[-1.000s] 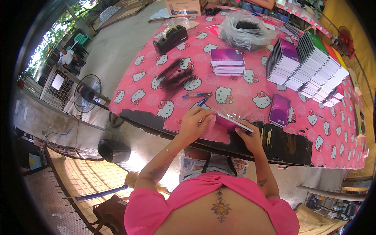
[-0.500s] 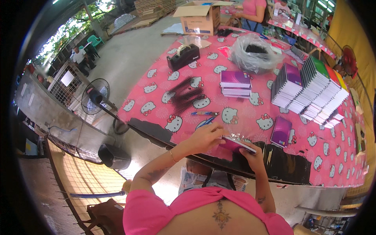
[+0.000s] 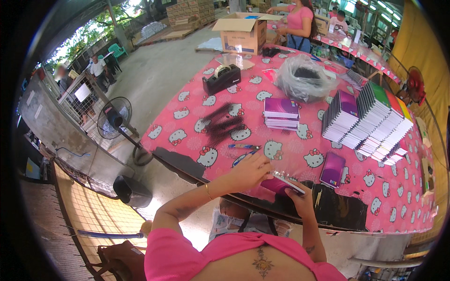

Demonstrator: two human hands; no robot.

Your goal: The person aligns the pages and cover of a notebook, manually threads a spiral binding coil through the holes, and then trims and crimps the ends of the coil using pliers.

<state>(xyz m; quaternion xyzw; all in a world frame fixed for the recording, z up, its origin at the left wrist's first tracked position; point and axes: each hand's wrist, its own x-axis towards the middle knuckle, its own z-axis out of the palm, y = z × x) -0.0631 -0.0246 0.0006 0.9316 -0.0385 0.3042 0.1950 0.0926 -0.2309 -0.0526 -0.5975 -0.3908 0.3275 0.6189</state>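
Observation:
A purple-covered notebook point(image 3: 275, 185) is tilted at the table's near edge, its white page edges facing up. My right hand point(image 3: 301, 200) grips its right end, thumb over the edge. At its left end my left hand point(image 3: 253, 171) has curled, closed fingers; whatever is between the fingertips is hidden. Partly under that hand lies a blue-handled tool point(image 3: 237, 159), with a pen-like blue and brown tool point(image 3: 243, 146) just beyond. Black spiral binding coils point(image 3: 224, 122) lie loose further left. Another purple notebook point(image 3: 333, 169) rests flat to the right.
A small purple notebook stack point(image 3: 281, 114) and tall stacks of spiral notebooks point(image 3: 363, 122) stand beyond. Further back are a plastic bag of black coils point(image 3: 307, 79), a tape dispenser point(image 3: 221, 79) and a carton point(image 3: 241, 37). A fan point(image 3: 115, 119) stands left; a person point(image 3: 300, 23) works behind.
My left hand has turned so its back faces up more, staying at the notebook's left end. My right hand keeps its grip. The view has tilted slightly up, showing more of the person behind.

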